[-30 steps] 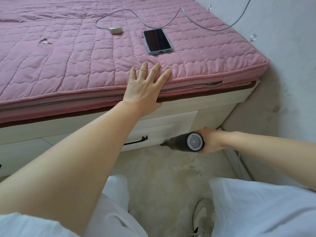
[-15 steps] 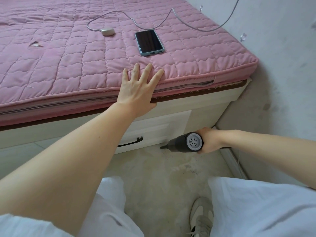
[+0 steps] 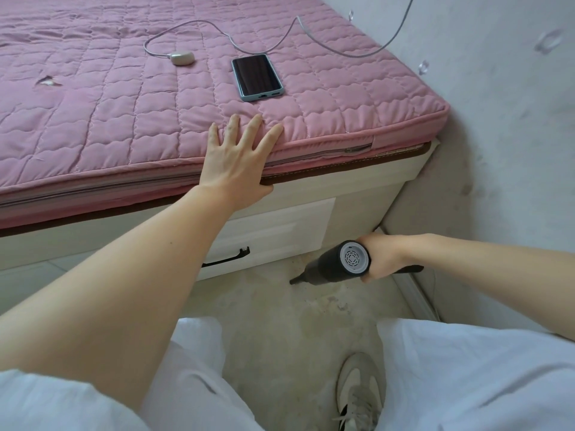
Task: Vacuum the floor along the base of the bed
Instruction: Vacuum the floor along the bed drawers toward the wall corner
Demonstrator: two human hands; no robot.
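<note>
**Nozzle at the bed base, near the corner**

Head view, the only one I have.

- My right hand (image 3: pixel 381 258) is wrapped round the handle of the vacuum (image 3: pixel 337 264), fingers curled tight on it. My left hand (image 3: pixel 236 164) lies flat with fingers spread on the edge of the mattress (image 3: pixel 124 119), holding nothing, bracing me.
- The vacuum is a short dark handheld with a grey vented rear cap facing me. Its narrow nozzle (image 3: pixel 295 279) points down and left, tip at the floor (image 3: pixel 280 321) just in front of the drawer (image 3: pixel 273 234). I cannot tell if the tip actually touches.
- Handling, my judgement: light, rigid plastic, easily managed one-handed. The handle is the place to hold it; keep fingers off the rear vent. The thin nozzle could scrape or knock against the drawer front if pushed hard.
- Surface: pale, hard floor, mottled, with dark specks and grit just right of the nozzle. It should let the tip slide freely.
- Room: tight corner, wall (image 3: pixel 497 150) close on the right, with a strip of trim along its foot. A phone (image 3: pixel 256 76) and a cable (image 3: pixel 217 35) lie on the mattress, well apart from the work. My shoe (image 3: pixel 357 393) is below, near the floor patch.
</note>
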